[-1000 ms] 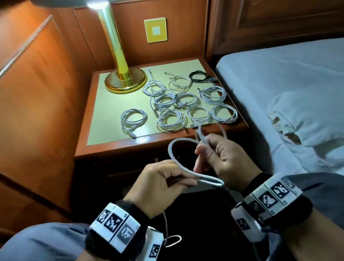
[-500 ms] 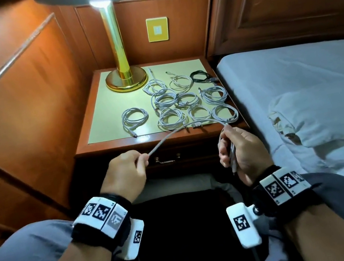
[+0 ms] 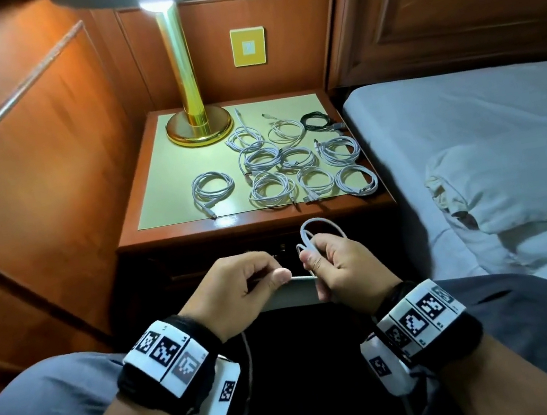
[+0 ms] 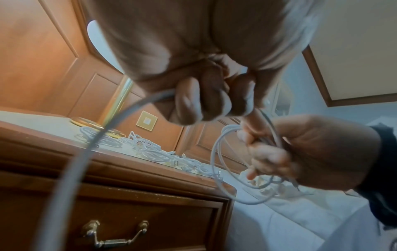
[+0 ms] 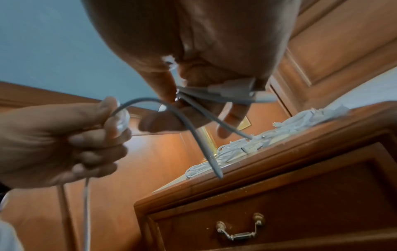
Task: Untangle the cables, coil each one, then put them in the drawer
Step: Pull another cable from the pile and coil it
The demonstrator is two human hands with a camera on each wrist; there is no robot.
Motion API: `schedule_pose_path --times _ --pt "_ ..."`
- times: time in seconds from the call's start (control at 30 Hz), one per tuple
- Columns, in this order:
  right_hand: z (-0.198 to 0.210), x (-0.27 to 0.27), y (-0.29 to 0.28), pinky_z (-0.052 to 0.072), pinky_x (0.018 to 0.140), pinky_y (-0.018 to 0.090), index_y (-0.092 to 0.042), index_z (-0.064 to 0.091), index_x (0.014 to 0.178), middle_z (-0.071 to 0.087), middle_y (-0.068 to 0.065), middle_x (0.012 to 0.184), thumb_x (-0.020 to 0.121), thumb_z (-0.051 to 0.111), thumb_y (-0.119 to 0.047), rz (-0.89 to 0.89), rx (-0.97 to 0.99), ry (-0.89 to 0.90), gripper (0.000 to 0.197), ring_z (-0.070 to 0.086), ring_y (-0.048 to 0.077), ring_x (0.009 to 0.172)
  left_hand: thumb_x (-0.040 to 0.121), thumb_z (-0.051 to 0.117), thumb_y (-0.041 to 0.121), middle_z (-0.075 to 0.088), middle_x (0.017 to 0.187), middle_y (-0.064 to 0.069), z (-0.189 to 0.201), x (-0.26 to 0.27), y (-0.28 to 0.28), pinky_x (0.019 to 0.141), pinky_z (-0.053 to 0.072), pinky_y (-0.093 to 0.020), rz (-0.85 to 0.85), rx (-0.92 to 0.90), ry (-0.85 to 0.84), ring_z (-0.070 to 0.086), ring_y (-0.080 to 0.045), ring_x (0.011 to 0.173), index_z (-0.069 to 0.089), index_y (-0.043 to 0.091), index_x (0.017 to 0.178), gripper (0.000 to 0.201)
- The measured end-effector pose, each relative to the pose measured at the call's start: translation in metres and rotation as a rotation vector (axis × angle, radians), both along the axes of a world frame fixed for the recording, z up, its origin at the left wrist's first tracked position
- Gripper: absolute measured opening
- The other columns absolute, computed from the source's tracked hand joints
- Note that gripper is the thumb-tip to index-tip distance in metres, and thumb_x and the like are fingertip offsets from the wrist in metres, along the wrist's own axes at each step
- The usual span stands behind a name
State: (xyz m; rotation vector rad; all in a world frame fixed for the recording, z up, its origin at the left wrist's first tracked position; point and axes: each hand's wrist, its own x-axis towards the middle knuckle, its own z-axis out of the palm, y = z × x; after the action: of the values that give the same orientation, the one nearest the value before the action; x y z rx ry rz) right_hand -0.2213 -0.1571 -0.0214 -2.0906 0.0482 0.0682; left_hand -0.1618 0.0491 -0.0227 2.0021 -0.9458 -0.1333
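Note:
I hold one white cable in front of the nightstand. My right hand grips its loops, which stick up above the fingers. My left hand pinches the free length between thumb and forefinger, close beside the right hand; the tail hangs down past my left wrist into my lap. Several coiled white cables and one black coil lie on the nightstand top. The drawer below is closed, with a brass handle.
A brass lamp stands at the back left of the nightstand. A bed with a pillow lies to the right. Wood panelling closes the left side. My knees frame the space below the hands.
Half a second ago my hands were apart with the cable stretched between them. Now the left hand has come in next to the right, which holds another loop.

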Motion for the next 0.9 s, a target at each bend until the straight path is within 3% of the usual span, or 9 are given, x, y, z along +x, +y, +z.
schedule_pose_path --times 0.17,0.3,0.37,0.43,0.5,0.57,0.67,0.77,0.9 --pt "0.005 0.0 0.007 0.025 0.037 0.018 -0.007 0.05 0.074 0.036 -0.005 0.042 0.104 0.046 -0.025 0.014 0.401 0.121 0.036 0.031 0.007 0.033 0.091 0.07 0.028 0.061 0.074 -0.002 0.0 0.002 0.0 0.065 0.051 -0.036 0.078 -0.164 0.043 0.057 -0.021 0.066 0.062 0.019 0.094 0.012" --pt "0.015 -0.004 0.006 0.015 0.037 0.015 -0.012 0.041 0.069 0.023 -0.001 0.048 0.096 0.056 -0.041 0.029 0.765 0.216 0.042 0.018 0.008 0.034 0.075 0.08 0.046 0.06 0.096 0.005 -0.004 0.0 -0.004 0.075 0.053 -0.029 0.065 -0.142 0.16 0.062 -0.015 0.082 0.058 0.024 0.116 0.051" --pt "0.016 -0.005 0.007 0.012 0.038 0.017 -0.013 0.049 0.065 0.025 -0.002 0.047 0.092 0.055 -0.037 0.075 0.9 0.228 0.037 0.018 0.007 0.032 0.069 0.082 0.05 0.061 0.11 0.007 -0.012 -0.001 -0.01 0.089 0.052 -0.029 0.05 -0.059 0.159 0.063 -0.01 0.098 0.055 0.027 0.123 0.064" --pt "0.016 -0.007 0.01 0.013 0.038 0.02 -0.02 0.064 0.067 0.028 -0.004 0.047 0.094 0.052 -0.032 0.122 0.988 0.234 0.032 0.018 0.005 0.031 0.075 0.078 0.043 0.065 0.105 0.008 -0.02 -0.002 -0.015 0.088 0.054 -0.035 0.065 0.002 0.154 0.065 -0.01 0.097 0.058 0.026 0.114 0.047" --pt "0.017 -0.007 0.012 0.016 0.04 0.022 -0.022 0.061 0.066 0.03 -0.006 0.048 0.099 0.049 -0.031 0.128 1.052 0.239 0.036 0.019 0.004 0.032 0.083 0.07 0.032 0.067 0.088 0.007 -0.024 -0.001 -0.018 0.079 0.054 -0.041 0.119 0.016 0.139 0.064 -0.012 0.082 0.06 0.023 0.099 0.02" --pt "0.018 -0.005 0.014 0.021 0.041 0.022 -0.02 0.052 0.065 0.029 -0.007 0.048 0.099 0.048 -0.033 0.054 1.095 0.248 0.037 0.02 0.005 0.033 0.089 0.068 0.021 0.067 0.079 0.007 -0.023 0.001 -0.02 0.074 0.055 -0.036 0.156 -0.014 0.14 0.063 -0.008 0.073 0.061 0.021 0.092 0.008" --pt "0.016 0.0 0.013 0.032 0.042 0.023 -0.017 0.037 0.071 0.028 -0.004 0.052 0.096 0.05 -0.035 -0.098 1.181 0.267 0.033 0.026 0.007 0.035 0.094 0.066 0.012 0.071 0.072 0.003 -0.013 0.004 -0.019 0.068 0.054 -0.028 0.166 -0.1 0.203 0.065 -0.009 0.065 0.065 0.015 0.091 0.005" --pt "0.015 0.003 0.012 0.038 0.045 0.026 -0.013 0.042 0.075 0.04 0.003 0.061 0.096 0.051 -0.032 -0.147 1.196 0.3 0.029 0.035 0.01 0.04 0.097 0.064 0.015 0.068 0.068 -0.001 -0.008 0.005 -0.016 0.068 0.052 -0.032 0.141 -0.127 0.151 0.063 -0.019 0.064 0.067 0.015 0.089 0.009" --pt "0.019 0.001 0.012 0.043 0.044 0.027 -0.006 0.052 0.083 0.032 0.003 0.054 0.094 0.052 -0.031 -0.042 1.003 0.277 0.027 0.023 0.009 0.034 0.097 0.062 0.015 0.066 0.067 0.004 -0.007 0.001 -0.014 0.067 0.048 -0.025 0.134 -0.098 0.081 0.059 -0.006 0.063 0.065 0.026 0.079 0.022"
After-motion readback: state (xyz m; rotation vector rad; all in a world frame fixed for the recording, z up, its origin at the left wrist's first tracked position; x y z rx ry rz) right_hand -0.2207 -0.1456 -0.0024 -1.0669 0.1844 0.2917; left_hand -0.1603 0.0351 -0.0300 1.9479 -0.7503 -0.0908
